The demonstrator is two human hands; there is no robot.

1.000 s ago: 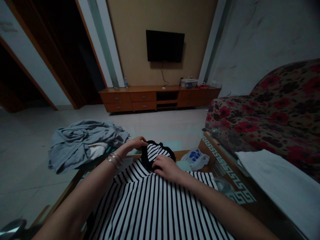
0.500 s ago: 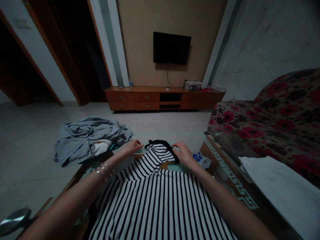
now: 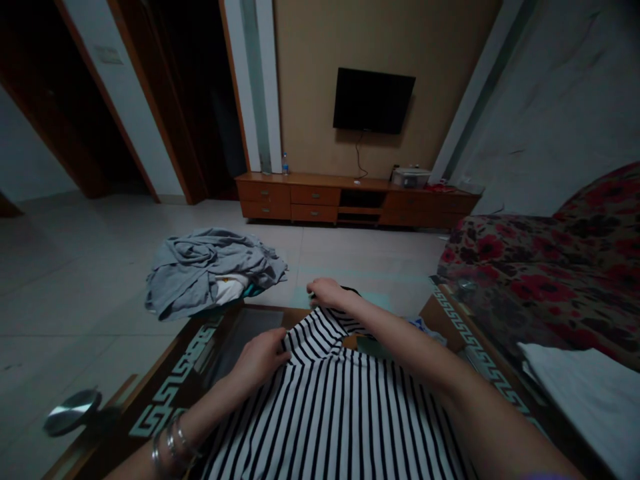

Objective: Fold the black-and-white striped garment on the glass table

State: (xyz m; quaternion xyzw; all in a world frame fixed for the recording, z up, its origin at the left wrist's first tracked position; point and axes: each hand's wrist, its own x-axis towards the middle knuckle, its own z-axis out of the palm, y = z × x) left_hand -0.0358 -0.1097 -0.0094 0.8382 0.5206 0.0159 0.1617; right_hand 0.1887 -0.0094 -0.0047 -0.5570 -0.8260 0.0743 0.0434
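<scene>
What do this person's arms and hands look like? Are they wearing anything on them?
Both arms are bare, with no sleeves in view, and neither hand wears a glove. The left hand has several thin silver bangles around its wrist, while the right hand shows no jewellery at the wrist.
</scene>
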